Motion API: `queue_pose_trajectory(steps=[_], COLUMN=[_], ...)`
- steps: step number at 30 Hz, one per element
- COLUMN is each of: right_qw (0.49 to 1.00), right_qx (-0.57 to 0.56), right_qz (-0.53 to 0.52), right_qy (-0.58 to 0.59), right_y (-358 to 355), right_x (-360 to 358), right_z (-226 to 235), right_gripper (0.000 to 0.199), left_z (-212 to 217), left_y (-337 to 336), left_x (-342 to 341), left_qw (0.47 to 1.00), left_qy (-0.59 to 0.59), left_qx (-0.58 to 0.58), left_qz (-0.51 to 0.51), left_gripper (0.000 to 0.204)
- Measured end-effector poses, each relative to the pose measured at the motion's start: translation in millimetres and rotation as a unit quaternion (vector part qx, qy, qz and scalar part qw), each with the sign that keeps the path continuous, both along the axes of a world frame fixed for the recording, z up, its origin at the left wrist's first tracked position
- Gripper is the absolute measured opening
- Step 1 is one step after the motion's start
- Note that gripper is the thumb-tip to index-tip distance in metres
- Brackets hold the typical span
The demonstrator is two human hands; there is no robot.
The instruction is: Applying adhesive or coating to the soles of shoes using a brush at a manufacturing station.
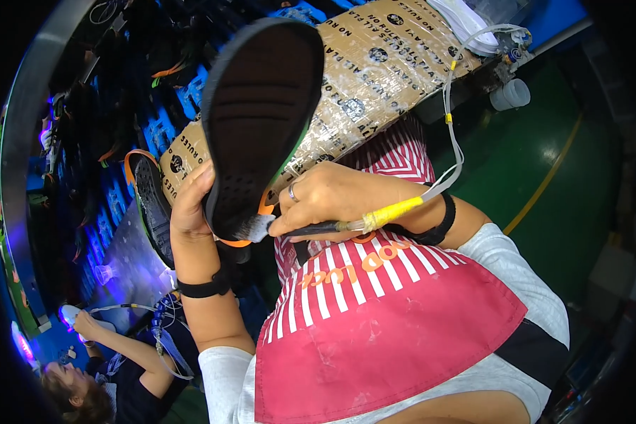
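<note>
My left hand [193,203] is closed around the near end of a black shoe sole [261,106] and holds it up, its hollow, grooved side toward me. Green and orange show along the sole's edge. In my right hand [332,194], which wears a ring, is a brush [318,228] with a dark handle. Its pale bristles touch the sole's near end. Yellow tape [392,213] binds a clear tube to the handle's back end. A second black sole [152,201], rimmed in orange and green, lies left of my left hand.
Brown printed paper under clear tape covers the bench [381,63]. The clear tube [456,141] loops up to a fitting at upper right, near a white sole [470,28] and a white cup [510,94]. At left, a blue rack [162,131] holds dark soles; a co-worker [120,367] sits lower left.
</note>
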State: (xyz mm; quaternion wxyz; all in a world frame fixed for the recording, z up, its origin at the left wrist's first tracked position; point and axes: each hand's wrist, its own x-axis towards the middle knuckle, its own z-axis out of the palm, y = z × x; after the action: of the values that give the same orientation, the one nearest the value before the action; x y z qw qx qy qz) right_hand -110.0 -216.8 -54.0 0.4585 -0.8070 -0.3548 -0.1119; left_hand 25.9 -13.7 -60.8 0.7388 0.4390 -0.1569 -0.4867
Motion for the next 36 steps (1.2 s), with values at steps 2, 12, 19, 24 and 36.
queue_pose_trajectory(steps=[2,12,19,24,36], right_qw=[0.999,1.000,0.999,0.999,0.981], right_qx=[0.012,0.013,0.042,-0.025,0.165], right_qz=[0.032,0.009,-0.013,0.028,0.012], right_qy=[0.017,-0.007,-0.009,0.005,0.102], right_y=[-8.1,2.2,2.6,1.1,-14.9], right_x=[-2.5,1.1,0.9,-0.5,-4.2], right_z=[5.5,-9.6,-3.9,-6.6,-1.8], right_gripper=[0.022,0.023,0.023,0.026,0.021], left_z=[4.6,23.5,22.6,20.9,-33.4], left_y=[-1.1,-15.5,-16.5,-16.0,6.5], left_x=[2.7,-0.9,1.4,3.6,-0.7], left_qw=[0.999,0.984,0.976,0.972,0.974], left_qy=[-0.014,-0.049,-0.045,-0.042,0.143], left_qx=[0.033,0.148,0.189,0.198,0.067], left_qz=[-0.012,-0.086,-0.102,-0.117,0.165], left_gripper=[0.047,0.046,0.042,0.040,0.042])
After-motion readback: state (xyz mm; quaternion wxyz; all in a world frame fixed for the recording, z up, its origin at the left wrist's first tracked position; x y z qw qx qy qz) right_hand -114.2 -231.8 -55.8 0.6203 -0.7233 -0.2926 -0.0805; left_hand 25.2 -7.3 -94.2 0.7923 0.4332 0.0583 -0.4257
